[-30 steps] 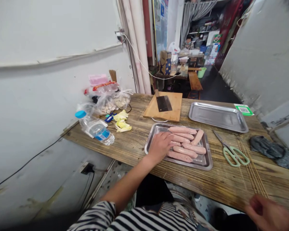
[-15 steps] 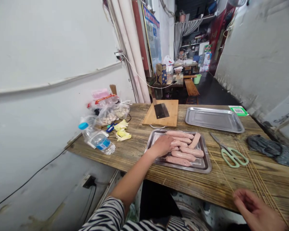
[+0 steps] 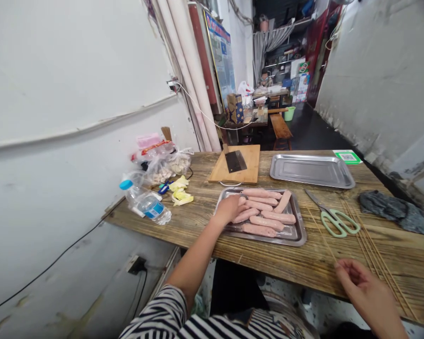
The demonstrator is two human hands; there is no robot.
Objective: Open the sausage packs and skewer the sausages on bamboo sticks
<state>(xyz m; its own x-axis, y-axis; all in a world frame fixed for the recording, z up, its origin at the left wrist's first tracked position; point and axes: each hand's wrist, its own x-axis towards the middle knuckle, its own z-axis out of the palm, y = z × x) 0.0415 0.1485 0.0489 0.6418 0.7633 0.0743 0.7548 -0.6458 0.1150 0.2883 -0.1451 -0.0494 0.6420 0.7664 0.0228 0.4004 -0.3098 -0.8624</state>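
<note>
My left hand (image 3: 229, 210) is over the left side of a metal tray (image 3: 298, 238), its fingers closed on a pale pink sausage; the fingertips partly hide what they grip. Several more sausages (image 3: 278, 217) lie in that tray, most of them crosswise, one slanting at the upper right. At the table's front edge, my right hand (image 3: 356, 278) pinches the near end of a thin bamboo skewer (image 3: 321, 235), which points away toward the tray's right side. Several other skewers (image 3: 374, 245) lie on the table just beyond that hand.
Green-handled scissors (image 3: 334, 221) lie right of the tray, near a dark crumpled bag (image 3: 395, 209). Behind are a second metal tray (image 3: 311, 172) and a cutting board (image 3: 251, 165) bearing a cleaver (image 3: 236, 161). Leftward are a water bottle (image 3: 150, 207), leaves (image 3: 181, 190) and plastic bags (image 3: 166, 165).
My left hand has shifted left within the tray, uncovering more of the sausages. My right hand still pinches the skewer, slightly higher in view. The whole view has tilted a little.
</note>
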